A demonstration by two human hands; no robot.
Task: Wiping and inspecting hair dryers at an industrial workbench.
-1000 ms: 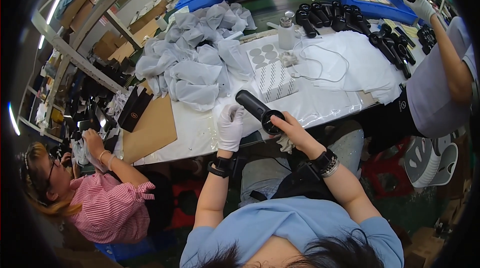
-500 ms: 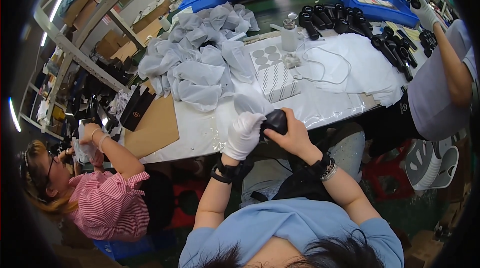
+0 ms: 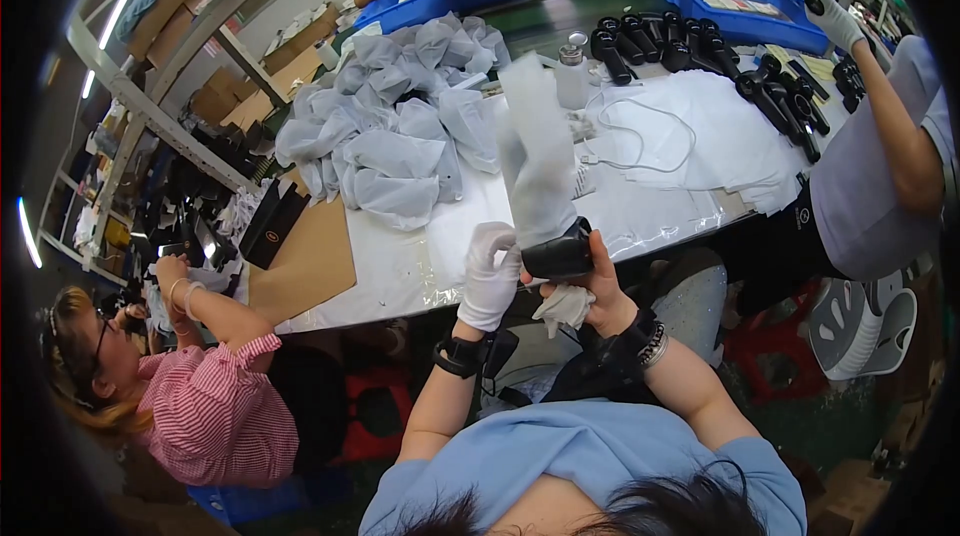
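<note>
In front of me, at the table's near edge, a black appliance with a rounded body (image 3: pixel 560 252) stands tilted. A translucent whitish bag (image 3: pixel 538 146) covers its upper part. My bare right hand (image 3: pixel 608 298) supports the appliance from below and right, and also has a crumpled white cloth (image 3: pixel 564 307) in its fingers. My left hand (image 3: pixel 487 278), in a white glove, is curled closed against the appliance's left end; what its fingers pinch is hidden. The appliance's exact kind is hidden by the bag.
Crumpled translucent bags (image 3: pixel 400 156) are heaped at left on the white-covered table. Black handheld appliances (image 3: pixel 690 41) lie at back right, near flat white sheets (image 3: pixel 690 131) and a bottle (image 3: pixel 572 76). Blue bins (image 3: pixel 740 11) stand behind. Co-workers sit left (image 3: pixel 215 396) and right (image 3: pixel 880 156).
The appliance has turned, so its bag-covered part now rises toward the far side. My left hand has shifted down off its top, and a white cloth now shows in my right hand.
</note>
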